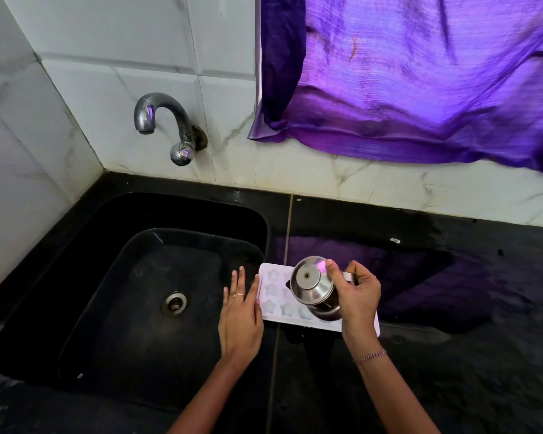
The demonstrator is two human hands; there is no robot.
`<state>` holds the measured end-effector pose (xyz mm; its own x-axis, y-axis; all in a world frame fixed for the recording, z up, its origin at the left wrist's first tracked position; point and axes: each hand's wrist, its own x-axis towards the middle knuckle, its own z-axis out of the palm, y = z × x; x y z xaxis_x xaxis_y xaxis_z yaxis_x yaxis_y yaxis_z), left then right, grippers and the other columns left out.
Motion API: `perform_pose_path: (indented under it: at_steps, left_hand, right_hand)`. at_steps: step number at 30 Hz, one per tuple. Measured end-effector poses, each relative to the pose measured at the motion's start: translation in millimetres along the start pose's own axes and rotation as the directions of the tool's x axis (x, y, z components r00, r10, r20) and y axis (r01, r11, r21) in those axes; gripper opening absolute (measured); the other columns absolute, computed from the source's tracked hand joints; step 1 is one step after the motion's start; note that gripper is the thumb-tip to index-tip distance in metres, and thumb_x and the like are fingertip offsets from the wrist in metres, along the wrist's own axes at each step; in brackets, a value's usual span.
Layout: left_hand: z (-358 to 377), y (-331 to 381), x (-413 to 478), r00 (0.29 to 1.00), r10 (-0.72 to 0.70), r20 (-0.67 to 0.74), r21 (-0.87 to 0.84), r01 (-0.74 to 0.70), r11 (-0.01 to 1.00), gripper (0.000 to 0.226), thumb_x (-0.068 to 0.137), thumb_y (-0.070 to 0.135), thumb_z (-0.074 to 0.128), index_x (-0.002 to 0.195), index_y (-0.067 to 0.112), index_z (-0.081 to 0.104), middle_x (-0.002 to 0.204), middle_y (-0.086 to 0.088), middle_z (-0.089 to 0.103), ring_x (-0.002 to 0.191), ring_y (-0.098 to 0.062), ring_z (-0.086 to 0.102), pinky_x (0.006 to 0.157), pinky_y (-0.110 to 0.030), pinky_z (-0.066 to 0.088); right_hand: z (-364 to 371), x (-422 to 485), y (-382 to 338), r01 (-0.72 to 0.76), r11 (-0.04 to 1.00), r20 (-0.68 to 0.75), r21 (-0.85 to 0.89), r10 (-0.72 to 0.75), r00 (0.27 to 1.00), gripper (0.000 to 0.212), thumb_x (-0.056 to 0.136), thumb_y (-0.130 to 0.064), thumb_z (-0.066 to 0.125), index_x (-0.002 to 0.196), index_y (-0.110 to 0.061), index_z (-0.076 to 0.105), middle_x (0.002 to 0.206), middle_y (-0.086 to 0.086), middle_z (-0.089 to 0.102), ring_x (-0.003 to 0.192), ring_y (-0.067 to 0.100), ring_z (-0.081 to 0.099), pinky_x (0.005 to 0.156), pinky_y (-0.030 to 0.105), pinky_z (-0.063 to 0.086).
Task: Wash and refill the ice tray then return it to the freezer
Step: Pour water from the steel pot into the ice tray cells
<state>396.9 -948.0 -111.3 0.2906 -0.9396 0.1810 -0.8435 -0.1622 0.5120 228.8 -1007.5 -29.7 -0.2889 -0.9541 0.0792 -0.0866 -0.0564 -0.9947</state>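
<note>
- Nearest me, two bare forearms reach out over the black counter (452, 371), which looks wet on the right.
- The left hand (240, 311) lies flat with straight fingers and holds nothing. Its outer edge is against the tray's left side, at the lip of the sink (138, 339).
- The right hand (358, 296) has its fingers curled round the handle of a steel jug (311, 285), thumb on the body. The jug is tipped steeply, mouth down over the tray's right-hand cells.
- The tray (276, 303) lies flat on the counter just right of the sink, star cells up. I see no stream and cannot tell which cells are full.
- This looks like the refill. It wants a thin pour, going cell by cell, with the flat hand bracing the tray. Stopping short of the rim would let it travel level to the freezer.
- Beyond, the drain (173, 303) sits in the basin.
- Farther back, no water shows at the tap (160, 120) on the tiled wall. A purple cloth (420, 73) hangs to its right.
</note>
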Motion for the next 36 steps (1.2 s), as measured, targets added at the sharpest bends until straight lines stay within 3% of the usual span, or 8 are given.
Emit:
perform_pose_path:
  at_steps: [3, 8, 12, 20, 25, 31, 36]
  left_hand:
    - [-1, -5, -7, 1.0, 0.005, 0.011, 0.023, -0.005, 1.0, 0.045, 0.099, 0.021, 0.034, 0.144, 0.026, 0.034, 0.158, 0.001, 0.008, 0.144, -0.009, -0.004, 0.118, -0.028, 0.002]
    - [1, -7, -17, 0.999, 0.015, 0.036, 0.022, -0.015, 1.0, 0.045, 0.1, 0.025, 0.032, 0.145, 0.029, 0.032, 0.158, 0.003, 0.008, 0.145, -0.008, -0.004, 0.117, -0.027, 0.002]
    - [1, -12, -20, 0.998, 0.031, 0.052, 0.058, -0.034, 0.998, 0.046, 0.101, 0.028, 0.026, 0.147, 0.031, 0.025, 0.158, 0.004, 0.006, 0.144, -0.007, -0.006, 0.117, -0.025, 0.0]
    - [4, -16, -20, 0.994, 0.073, 0.077, 0.09, -0.08, 0.993, 0.048, 0.1, 0.027, 0.018, 0.149, 0.025, 0.02, 0.157, 0.006, 0.007, 0.144, -0.005, -0.006, 0.118, -0.024, 0.0]
    - [3, -15, -19, 0.991, 0.101, 0.089, 0.103, -0.11, 0.989, 0.056, 0.096, 0.032, 0.006, 0.148, 0.02, 0.022, 0.156, 0.007, 0.01, 0.145, -0.007, 0.0, 0.117, -0.023, -0.001]
    - [2, -14, -18, 0.988, 0.114, 0.104, 0.102, -0.125, 0.987, 0.057, 0.095, 0.031, 0.007, 0.148, 0.017, 0.022, 0.155, 0.007, 0.01, 0.145, -0.007, 0.003, 0.117, -0.023, -0.001]
    - [-2, -10, -17, 0.987, 0.111, 0.113, 0.112, -0.123, 0.986, 0.055, 0.094, 0.026, 0.016, 0.145, 0.012, 0.032, 0.153, 0.002, 0.023, 0.144, -0.014, 0.015, 0.117, -0.027, 0.004]
  right_hand:
    - [-2, -7, 2, 0.001, 1.0, 0.006, -0.012, -0.001, 1.0, 0.049, 0.079, -0.014, 0.075, 0.051, -0.014, 0.035, 0.051, 0.001, 0.032, 0.056, 0.018, 0.03, 0.056, 0.03, 0.032]
    - [-1, -18, 5, 0.026, 0.998, 0.016, -0.052, -0.025, 1.0, 0.052, 0.078, -0.01, 0.074, 0.051, -0.01, 0.03, 0.047, -0.011, 0.025, 0.049, 0.005, 0.024, 0.048, 0.015, 0.027]
    - [2, -22, 4, 0.036, 0.998, 0.035, -0.043, -0.035, 0.999, 0.052, 0.078, -0.008, 0.074, 0.052, -0.014, 0.03, 0.048, -0.011, 0.024, 0.05, 0.006, 0.024, 0.048, 0.017, 0.027]
    - [5, -22, -1, 0.102, 0.991, 0.046, -0.085, -0.098, 0.994, 0.051, 0.078, -0.007, 0.074, 0.054, 0.002, 0.03, 0.051, 0.001, 0.027, 0.049, 0.006, 0.026, 0.048, 0.015, 0.028]
    - [4, -21, -2, 0.102, 0.99, 0.036, -0.095, -0.099, 0.994, 0.051, 0.078, -0.007, 0.074, 0.052, -0.005, 0.031, 0.048, -0.009, 0.027, 0.048, 0.006, 0.026, 0.047, 0.013, 0.026]
    - [2, -17, 0, 0.027, 0.999, -0.001, -0.038, -0.027, 1.0, 0.052, 0.078, -0.009, 0.075, 0.051, -0.014, 0.031, 0.045, -0.012, 0.026, 0.048, 0.004, 0.025, 0.05, 0.016, 0.029]
    - [-4, -16, 1, -0.026, 1.0, -0.013, 0.012, 0.026, 1.0, 0.053, 0.078, -0.01, 0.075, 0.05, -0.017, 0.031, 0.046, -0.011, 0.026, 0.049, 0.005, 0.025, 0.053, 0.021, 0.03]
